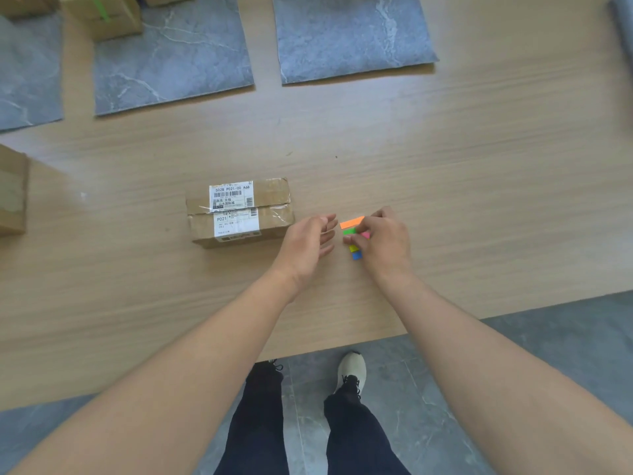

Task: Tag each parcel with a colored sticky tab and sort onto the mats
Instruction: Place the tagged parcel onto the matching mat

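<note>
A parcel (pixel 239 212) with white labels lies on the wooden table (pixel 479 166). Just right of it the left hand (pixel 310 241) hovers, fingers relaxed and apart. The right hand (pixel 383 241) curls its fingers over a row of coloured tabs (pixel 351 227); orange, green, pink, yellow and blue show. Three grey mats lie farther back. A box (pixel 102 15) bearing a green strip stands at the corner of the middle mat (pixel 171 60); the right mat (pixel 349 39) holds nothing in view. Another box (pixel 12 193) sits at the left edge.

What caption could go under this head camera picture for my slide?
The right hand pinches the sticky tabs while the open left hand hovers beside a labeled parcel on the table.
</note>
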{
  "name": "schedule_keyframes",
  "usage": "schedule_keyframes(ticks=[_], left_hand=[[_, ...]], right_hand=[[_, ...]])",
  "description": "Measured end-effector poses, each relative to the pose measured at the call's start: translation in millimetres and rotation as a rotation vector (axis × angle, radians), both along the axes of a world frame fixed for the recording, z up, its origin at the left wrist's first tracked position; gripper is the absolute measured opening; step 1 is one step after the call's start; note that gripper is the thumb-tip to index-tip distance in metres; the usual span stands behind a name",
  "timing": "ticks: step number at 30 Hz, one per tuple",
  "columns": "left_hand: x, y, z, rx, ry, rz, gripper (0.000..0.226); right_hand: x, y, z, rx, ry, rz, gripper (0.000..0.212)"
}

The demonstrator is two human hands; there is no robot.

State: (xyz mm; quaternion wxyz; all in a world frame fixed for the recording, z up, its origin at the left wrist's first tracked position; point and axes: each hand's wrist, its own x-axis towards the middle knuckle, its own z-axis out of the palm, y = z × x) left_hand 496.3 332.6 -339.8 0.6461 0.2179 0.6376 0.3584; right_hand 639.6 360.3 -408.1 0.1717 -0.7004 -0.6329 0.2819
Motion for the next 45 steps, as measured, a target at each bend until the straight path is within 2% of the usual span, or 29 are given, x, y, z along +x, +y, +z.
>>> schedule_keyframes(ticks=[6, 14, 20, 23, 26, 29, 33, 36, 38, 41, 43, 45], left_hand=[[4.9, 12.0, -2.2, -0.016, -0.052, 0.007, 0.040], [9.0, 16.3, -8.0, -0.079, -0.106, -0.104, 0.043], [16.1, 20.7, -1.6, -0.074, 0.004, -0.259, 0.039], [16.7, 23.9, -2.3, -0.081, 0.062, -0.300, 0.029], [15.9, 25.2, -7.9, -0.106, 0.053, -0.258, 0.029], [17.4, 23.9, -5.7, -0.095, 0.087, -0.290, 0.027], [20.1, 24.4, -10.8, -0.078, 0.196, -0.356, 0.048], [19.0, 27.9, -19.7, -0.067, 0.248, -0.379, 0.048], [20.4, 28.1, -17.7, -0.067, 0.264, -0.398, 0.051], [23.6, 26.1, -13.9, -0.074, 0.277, -0.420, 0.055], [23.7, 24.9, -13.7, -0.077, 0.278, -0.409, 0.052], [25.1, 21.7, -11.5, -0.060, 0.284, -0.394, 0.037]], right_hand=[[-1.5, 2.4, -2.4, -0.019, 0.072, -0.055, 0.020], [0.9, -4.5, -2.0, 0.021, 0.079, -0.075, 0.007], [4.1, -12.3, 5.6, 0.092, -0.104, 0.078, 0.010], [6.4, -15.6, 4.5, 0.117, -0.097, 0.120, 0.013], [8.8, -14.3, 6.9, 0.107, -0.064, 0.112, 0.025], [10.2, -12.2, 11.7, 0.097, -0.004, 0.013, 0.027], [15.2, -12.6, 12.3, 0.021, 0.095, -0.109, 0.023], [21.3, -12.3, 16.4, -0.030, 0.205, -0.220, 0.019], [25.8, -12.2, 17.9, -0.068, 0.271, -0.337, 0.021], [32.8, -12.9, 18.0, -0.119, 0.432, -0.625, 0.022], [37.1, -15.4, 19.8, -0.106, 0.557, -0.769, 0.020], [37.8, -20.1, 23.7, -0.056, 0.607, -0.774, 0.015]])
